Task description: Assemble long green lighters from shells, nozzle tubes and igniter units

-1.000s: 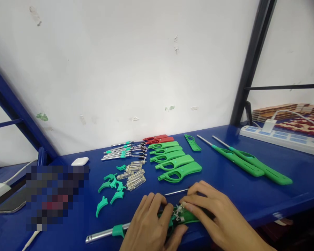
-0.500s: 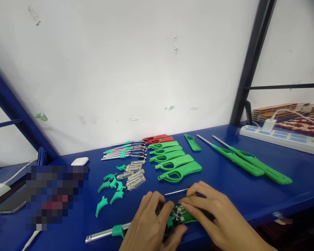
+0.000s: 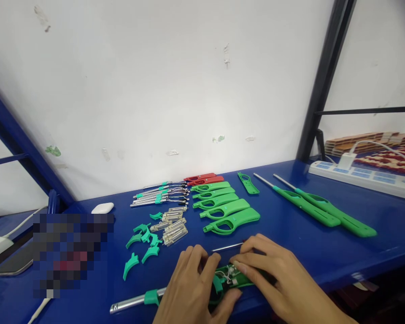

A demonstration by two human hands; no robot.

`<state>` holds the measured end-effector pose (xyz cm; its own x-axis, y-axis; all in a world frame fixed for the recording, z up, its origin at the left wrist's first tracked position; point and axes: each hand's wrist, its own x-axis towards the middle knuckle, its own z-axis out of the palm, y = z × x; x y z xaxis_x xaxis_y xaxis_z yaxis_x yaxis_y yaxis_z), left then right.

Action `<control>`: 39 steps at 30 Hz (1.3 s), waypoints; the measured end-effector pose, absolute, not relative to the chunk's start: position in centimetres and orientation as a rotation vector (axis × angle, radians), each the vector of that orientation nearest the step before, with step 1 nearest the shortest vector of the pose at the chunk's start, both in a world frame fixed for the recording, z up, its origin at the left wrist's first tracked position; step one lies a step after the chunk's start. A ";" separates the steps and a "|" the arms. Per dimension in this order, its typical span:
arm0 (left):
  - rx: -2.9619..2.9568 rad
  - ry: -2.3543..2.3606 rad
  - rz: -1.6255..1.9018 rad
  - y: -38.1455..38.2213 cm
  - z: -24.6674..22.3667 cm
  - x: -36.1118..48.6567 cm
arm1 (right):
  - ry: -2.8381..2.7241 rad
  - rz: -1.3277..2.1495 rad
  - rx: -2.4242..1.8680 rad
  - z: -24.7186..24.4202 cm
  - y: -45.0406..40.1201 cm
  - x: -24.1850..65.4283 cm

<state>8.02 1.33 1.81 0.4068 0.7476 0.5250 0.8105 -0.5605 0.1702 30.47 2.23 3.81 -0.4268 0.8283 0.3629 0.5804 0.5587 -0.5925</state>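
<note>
At the front edge, an opened green long-reach lighter (image 3: 243,280) lies with its insides bare: white and black wires and a teal trigger (image 3: 218,284). Its metal tube (image 3: 130,304) points left. My left hand (image 3: 192,288) grips the lighter around the trigger area, thumb at the near side and fingers at the far side. My right hand (image 3: 273,274) holds the handle end, with thumb and index fingertips pressed together at the wires; what lies under them is partly hidden. Just behind the hands rests a thin metal rod (image 3: 227,247), its right end covered by my right fingers.
Behind are loose teal triggers (image 3: 150,254), clear fuel tanks (image 3: 175,235), metal tubes with wires (image 3: 148,201), green housings (image 3: 234,220) and red housings (image 3: 205,181). Two whole-looking green lighters (image 3: 337,215) lie right, near a power strip (image 3: 367,177). A white case (image 3: 103,208) sits left.
My left index finger has lifted and drawn back left, so more of the wires and the trigger shows. The right hand stays at the same spot.
</note>
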 end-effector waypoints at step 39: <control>-2.670 -1.274 -0.765 1.7 3.4 7.4 | -2.141 0.485 -1.153 4.2 2.4 30.2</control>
<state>7.39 1.67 3.43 0.5278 0.7058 0.4725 0.7490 -0.6491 0.1330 30.20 2.44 4.17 -0.4020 0.8384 0.3680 0.5981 0.5448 -0.5878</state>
